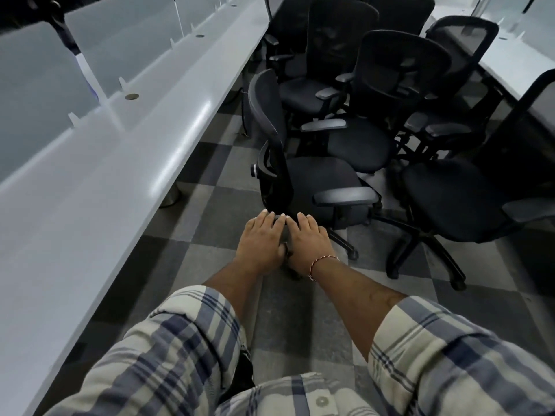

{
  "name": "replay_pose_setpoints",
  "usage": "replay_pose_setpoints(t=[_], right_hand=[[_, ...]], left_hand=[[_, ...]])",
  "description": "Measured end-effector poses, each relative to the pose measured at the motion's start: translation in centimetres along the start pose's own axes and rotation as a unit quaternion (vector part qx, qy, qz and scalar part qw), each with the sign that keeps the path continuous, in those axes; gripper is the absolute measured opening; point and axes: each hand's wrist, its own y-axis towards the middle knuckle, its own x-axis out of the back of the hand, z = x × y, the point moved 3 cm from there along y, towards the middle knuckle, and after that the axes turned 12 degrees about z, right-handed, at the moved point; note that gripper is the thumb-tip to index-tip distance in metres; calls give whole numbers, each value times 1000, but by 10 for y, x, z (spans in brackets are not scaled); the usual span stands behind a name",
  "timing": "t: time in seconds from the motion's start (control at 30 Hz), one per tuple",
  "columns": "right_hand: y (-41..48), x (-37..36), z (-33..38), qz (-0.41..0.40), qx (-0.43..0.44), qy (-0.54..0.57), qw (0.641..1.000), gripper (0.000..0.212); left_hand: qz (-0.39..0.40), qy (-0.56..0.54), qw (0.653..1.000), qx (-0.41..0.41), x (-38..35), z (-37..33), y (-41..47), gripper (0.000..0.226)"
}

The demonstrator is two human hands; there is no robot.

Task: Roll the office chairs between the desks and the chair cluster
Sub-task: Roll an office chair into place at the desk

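There are at least six black office chairs (321,178), two long grey desks (120,163), two bare hands (261,238) and one wrist thread (322,261).

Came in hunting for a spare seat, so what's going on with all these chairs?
A person in a plaid shirt has the left hand and right hand laid side by side on a dark part of the nearest chair, apparently to roll it. The hands hide which part it is. That chair stands in the aisle beside the long desk, right at the edge of the chair cluster packed between the desks.
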Motion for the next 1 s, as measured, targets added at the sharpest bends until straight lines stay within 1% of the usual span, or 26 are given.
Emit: replay_pose_setpoints(t=[0.1, 0.2, 0.3, 0.37, 0.4, 0.47, 0.53, 0.57, 0.63, 0.73, 0.83, 0.9, 1.0], right_hand=[[45, 15, 3, 5, -13, 21, 1000, 86], [88, 30, 11, -5, -21, 38, 999, 86], [128, 47, 20, -49, -38, 69, 996, 81], [149, 57, 23, -85, -43, 84, 992, 74], [158, 63, 23, -111, -41, 87, 989, 68], [177, 80, 25, -201, -25, 90, 975, 46], [200, 103, 26, -304, -10, 96, 948, 30], [211, 115, 26, -334, -6, 100, 937, 26], [237, 138, 25, -355, -7, 108, 929, 24], [282, 164, 18, -337, -2, 135, 932, 21], [319, 178, 8, -282, -15, 171, 944, 26], [339, 181, 5, -217, -37, 197, 955, 32], [374, 188, 6, -83, -86, 248, 961, 38]], left_hand=[[-8, 2, 1000, -26, 16, 34, 39, 65], [-30, 7, 999, -41, 36, 72, 76, 60], [-74, 17, 994, -80, 59, 106, 116, 46], [-92, 4, 992, -86, 74, 120, 141, 35], [-99, -5, 991, -85, 81, 125, 152, 33], [-104, -14, 991, -84, 91, 133, 176, 31], [-121, -24, 989, -85, 100, 143, 204, 27], [-131, -33, 987, -82, 105, 147, 216, 26], [-146, -56, 985, -68, 115, 155, 243, 23], [-163, -73, 982, -54, 131, 167, 281, 12], [-175, -71, 981, -52, 146, 175, 313, 10], [-177, -56, 981, -50, 154, 182, 330, 7], [-153, -5, 987, -55, 160, 198, 357, 8]])
